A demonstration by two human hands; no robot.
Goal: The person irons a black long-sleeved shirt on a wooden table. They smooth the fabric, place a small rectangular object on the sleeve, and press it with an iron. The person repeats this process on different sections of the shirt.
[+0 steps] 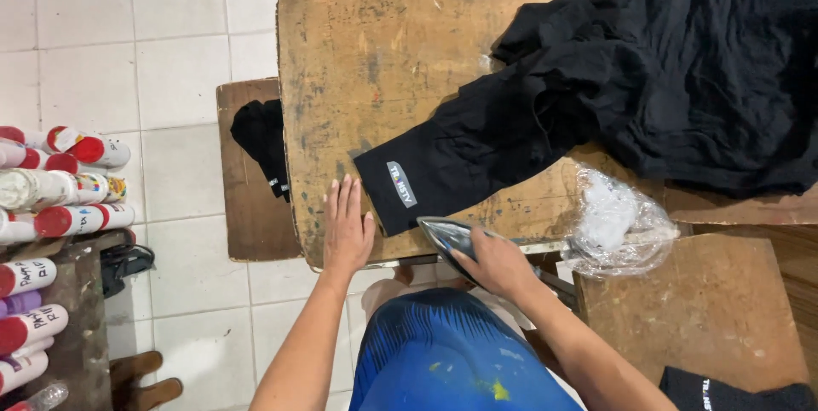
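Right hand [498, 264] grips iron [447, 236]; left hand [347, 228] lies flat, empty; plastic bag [618, 224] holds seemingly white stuff.

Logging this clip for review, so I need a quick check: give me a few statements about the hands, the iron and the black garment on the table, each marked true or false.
1. The right hand grips an iron at the table's near edge. True.
2. The left hand holds the garment's sleeve. False: it lies flat and open on the bare wooden table, just beside the sleeve.
3. The black garment has a small pale label near the sleeve end. True.
4. The iron rests in the middle of the garment. False: it is at the sleeve's near corner.
5. A clear plastic bag lies to the right of the iron. True.
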